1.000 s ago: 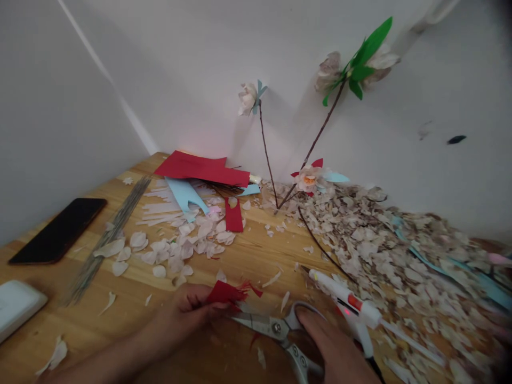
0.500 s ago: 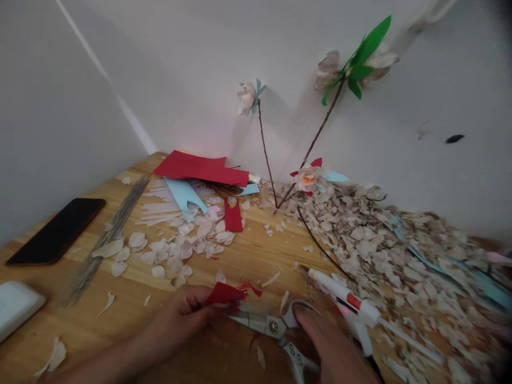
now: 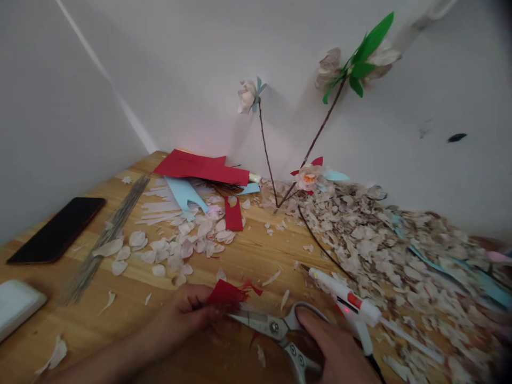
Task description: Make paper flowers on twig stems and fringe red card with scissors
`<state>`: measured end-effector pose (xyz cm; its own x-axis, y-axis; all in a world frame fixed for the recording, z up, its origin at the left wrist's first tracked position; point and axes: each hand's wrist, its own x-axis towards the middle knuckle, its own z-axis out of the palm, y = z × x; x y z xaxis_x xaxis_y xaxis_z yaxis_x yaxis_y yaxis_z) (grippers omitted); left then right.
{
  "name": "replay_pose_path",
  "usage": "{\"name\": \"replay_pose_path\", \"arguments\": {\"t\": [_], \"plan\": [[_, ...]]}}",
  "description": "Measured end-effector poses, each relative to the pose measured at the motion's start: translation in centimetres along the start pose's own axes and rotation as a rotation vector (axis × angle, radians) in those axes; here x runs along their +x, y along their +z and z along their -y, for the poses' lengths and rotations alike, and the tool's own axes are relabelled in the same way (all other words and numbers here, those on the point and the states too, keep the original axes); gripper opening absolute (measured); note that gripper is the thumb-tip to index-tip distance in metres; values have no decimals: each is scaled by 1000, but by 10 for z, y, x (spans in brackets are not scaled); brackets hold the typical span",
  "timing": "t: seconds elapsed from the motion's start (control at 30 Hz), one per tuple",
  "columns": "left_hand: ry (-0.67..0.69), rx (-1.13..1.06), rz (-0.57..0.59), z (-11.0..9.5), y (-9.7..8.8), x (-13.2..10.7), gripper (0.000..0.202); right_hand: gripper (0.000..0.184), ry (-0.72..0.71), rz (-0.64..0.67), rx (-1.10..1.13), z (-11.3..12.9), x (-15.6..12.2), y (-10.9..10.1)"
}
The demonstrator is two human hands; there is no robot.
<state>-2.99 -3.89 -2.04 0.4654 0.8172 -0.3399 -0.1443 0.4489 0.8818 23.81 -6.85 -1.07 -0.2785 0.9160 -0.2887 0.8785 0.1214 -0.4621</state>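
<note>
My left hand (image 3: 188, 312) pinches a small red paper piece (image 3: 229, 293) with a fringed, cut edge, low on the wooden table (image 3: 248, 250). My right hand (image 3: 334, 349) grips the handles of metal scissors (image 3: 276, 328), and the blades point left into the red piece. A white hot glue gun (image 3: 346, 301) lies just right of the scissors, its nozzle toward the far left.
Paper flowers on twig stems (image 3: 308, 178) lean against the white wall. A heap of pale petal scraps (image 3: 384, 250) covers the right side. Red sheets (image 3: 202, 168), blue paper (image 3: 184, 194), thin wires (image 3: 106, 237), a black phone (image 3: 58, 229) and a white box (image 3: 16, 304) lie to the left.
The scissors have shifted very slightly against the red piece; both hands stay in place.
</note>
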Motion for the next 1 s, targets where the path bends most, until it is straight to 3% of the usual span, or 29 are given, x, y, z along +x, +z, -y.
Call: {"name": "replay_pose_path", "arguments": {"t": [0.47, 0.73, 0.83, 1.0], "plan": [[-48, -6, 73, 2, -2, -1, 28, 19, -66, -18, 3, -7, 2, 1], [-66, 122, 35, 2, -2, -1, 25, 23, -50, 1, -62, -8, 3, 0], [-53, 77, 34, 4, -3, 0, 23, 29, -21, -17, -32, -8, 1, 2], [-50, 25, -57, 0, 0, 1, 26, 54, 9, -17, -8, -15, -2, 8]]}}
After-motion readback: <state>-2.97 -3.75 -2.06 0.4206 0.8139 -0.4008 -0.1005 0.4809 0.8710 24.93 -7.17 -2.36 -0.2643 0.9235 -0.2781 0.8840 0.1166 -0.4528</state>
